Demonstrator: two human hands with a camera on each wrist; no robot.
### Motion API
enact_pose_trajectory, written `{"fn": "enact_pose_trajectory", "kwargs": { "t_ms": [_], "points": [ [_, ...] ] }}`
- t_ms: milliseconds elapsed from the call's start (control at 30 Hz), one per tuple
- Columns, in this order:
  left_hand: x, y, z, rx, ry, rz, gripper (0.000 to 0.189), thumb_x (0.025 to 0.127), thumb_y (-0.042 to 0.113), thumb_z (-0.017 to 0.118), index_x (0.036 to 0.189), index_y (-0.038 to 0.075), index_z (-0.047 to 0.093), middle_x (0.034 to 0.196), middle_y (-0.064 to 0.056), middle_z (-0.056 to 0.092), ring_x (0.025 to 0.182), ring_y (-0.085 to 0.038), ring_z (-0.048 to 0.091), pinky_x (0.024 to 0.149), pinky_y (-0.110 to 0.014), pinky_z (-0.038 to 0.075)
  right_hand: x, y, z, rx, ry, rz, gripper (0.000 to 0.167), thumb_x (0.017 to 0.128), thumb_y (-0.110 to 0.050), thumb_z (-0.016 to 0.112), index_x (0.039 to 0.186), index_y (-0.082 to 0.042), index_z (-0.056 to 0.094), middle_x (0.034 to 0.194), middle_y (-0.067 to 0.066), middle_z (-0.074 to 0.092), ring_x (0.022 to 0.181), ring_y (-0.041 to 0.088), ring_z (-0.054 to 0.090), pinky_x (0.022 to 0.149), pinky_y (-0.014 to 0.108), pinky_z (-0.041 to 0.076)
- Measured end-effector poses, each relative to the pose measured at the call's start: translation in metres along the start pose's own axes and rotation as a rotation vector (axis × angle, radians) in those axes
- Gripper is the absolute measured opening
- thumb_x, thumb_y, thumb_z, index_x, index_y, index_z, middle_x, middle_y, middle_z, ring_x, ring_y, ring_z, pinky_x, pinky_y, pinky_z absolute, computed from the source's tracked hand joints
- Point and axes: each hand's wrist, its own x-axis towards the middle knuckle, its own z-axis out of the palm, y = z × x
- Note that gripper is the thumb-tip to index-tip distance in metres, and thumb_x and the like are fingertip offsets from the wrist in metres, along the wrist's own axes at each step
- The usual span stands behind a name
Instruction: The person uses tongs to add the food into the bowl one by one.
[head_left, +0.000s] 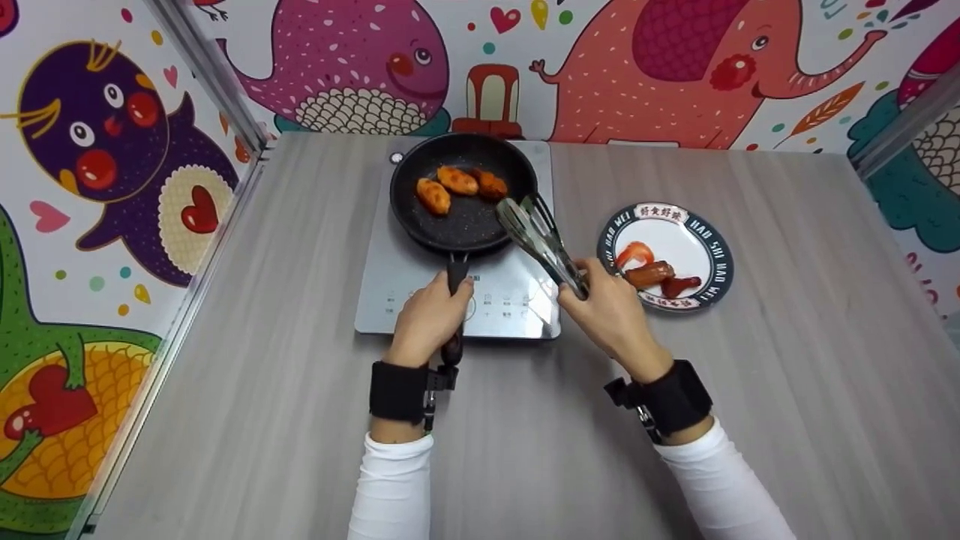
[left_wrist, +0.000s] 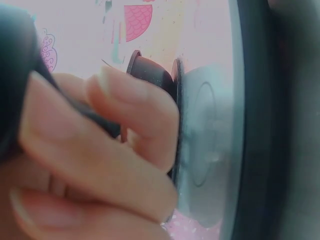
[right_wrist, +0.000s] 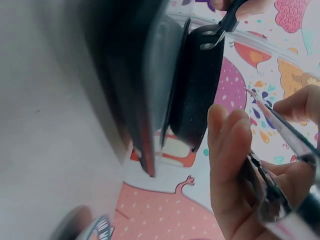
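Observation:
My left hand (head_left: 429, 319) grips the dark handle (head_left: 454, 349) of a black frying pan (head_left: 465, 229), its fingers curled round it in the left wrist view. Several browned pieces of food, which look like chicken wings (head_left: 457, 180), lie in the far half of the pan. In my right hand (head_left: 611, 311) is a pair of metal tongs (head_left: 536, 240), held between thumb and fingers. The tong tips are spread apart over the pan's right rim, with nothing between them. The right wrist view shows the fingers (right_wrist: 227, 145) round the tongs' arms.
Under the pan sits a silver induction cooker (head_left: 390, 300) with touch controls along its front. A dark-rimmed plate (head_left: 720, 259) stands to the right, beside my right hand, holding a shrimp-like piece (head_left: 636, 253), a sausage-like piece (head_left: 649, 275) and a small drumstick-like piece (head_left: 681, 286). Patterned walls border the table.

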Motion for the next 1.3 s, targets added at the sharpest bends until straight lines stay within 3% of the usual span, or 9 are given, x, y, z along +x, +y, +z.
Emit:
{"fn": "enact_pose_trajectory", "kwargs": {
  "t_ms": [100,267,367,567,900,1300],
  "points": [
    [0.001,0.0,0.001,0.005,0.003,-0.001,0.033,0.091,0.047,0.037,0.085,0.017,0.05,0.065,-0.003,0.051,0.053,-0.02,0.049,0.05,-0.033,0.036,-0.004,0.008,-0.002,0.016,0.024,0.005,0.043,0.08,-0.032,0.056,0.113,-0.004,0.052,0.077,0.01,0.061,0.063,0.026,0.053,0.059,0.039,0.041],
    [0.001,0.0,0.001,0.008,-0.001,-0.006,0.034,0.091,0.047,0.036,0.085,0.017,0.05,0.066,-0.003,0.051,0.054,-0.02,0.049,0.051,-0.032,0.036,-0.009,0.017,-0.006,0.135,-0.01,0.071,0.041,0.082,-0.03,0.055,0.115,-0.007,0.049,0.073,0.005,0.059,0.049,0.017,0.054,0.049,0.034,0.042],
    [0.001,0.001,0.001,0.002,-0.003,-0.007,0.034,0.091,0.048,0.036,0.085,0.017,0.05,0.066,-0.003,0.051,0.054,-0.02,0.049,0.051,-0.032,0.036,-0.011,0.021,-0.008,0.157,-0.013,0.099,0.041,0.082,-0.03,0.055,0.117,-0.008,0.047,0.075,0.006,0.059,0.049,0.016,0.054,0.05,0.032,0.042],
    [0.0,0.001,0.002,-0.013,-0.008,-0.017,0.033,0.09,0.048,0.037,0.085,0.018,0.05,0.065,-0.003,0.051,0.052,-0.02,0.048,0.049,-0.033,0.035,-0.012,0.029,-0.01,0.111,0.008,0.129,0.049,0.082,-0.03,0.053,0.124,-0.007,0.043,0.082,0.014,0.059,0.063,0.026,0.053,0.058,0.038,0.041],
    [0.0,0.001,0.0,-0.021,-0.011,-0.014,0.033,0.09,0.048,0.037,0.085,0.017,0.05,0.065,-0.003,0.051,0.052,-0.02,0.048,0.049,-0.033,0.036,-0.018,0.045,-0.015,0.044,0.018,0.103,0.052,0.084,-0.034,0.053,0.129,-0.01,0.042,0.097,0.023,0.06,0.075,0.036,0.057,0.067,0.046,0.041],
    [0.001,0.0,-0.001,-0.027,-0.022,-0.005,0.034,0.091,0.047,0.037,0.083,0.017,0.049,0.063,-0.003,0.054,0.052,-0.021,0.05,0.051,-0.034,0.037,-0.044,0.078,-0.034,-0.035,0.001,0.171,0.057,0.086,-0.043,0.051,0.131,-0.01,0.04,0.097,0.028,0.058,0.077,0.039,0.056,0.064,0.048,0.04]
  ]
}}
